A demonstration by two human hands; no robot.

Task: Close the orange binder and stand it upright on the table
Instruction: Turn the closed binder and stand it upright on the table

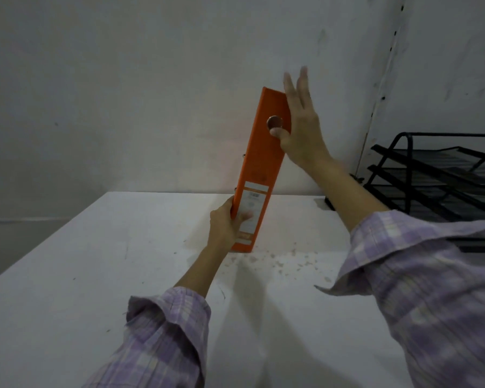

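**A:** So the orange binder (pixel 259 175) is shut and up on its bottom edge, mid-frame, spine facing us, but its top leans toward the right of the frame. Not properly vertical yet, I'd say.

**B:** Who's holding it?

**A:** The left hand (pixel 226 225) has its grip wrapped round the lower spine, thumb on the label. The right hand (pixel 300 127) is flat against the upper right side, fingers spread wide, thumb near the finger hole. More propping than grabbing.

**B:** So nearly done?

**A:** Closing looks done. What's left is squaring it up and letting go, I reckon.

**B:** And around it?

**A:** White surface (pixel 67 289) with crumbs and scuffs just below the binder, a black wire tray rack (pixel 431 177) at right, and a plain grubby wall (pixel 123 79) behind.
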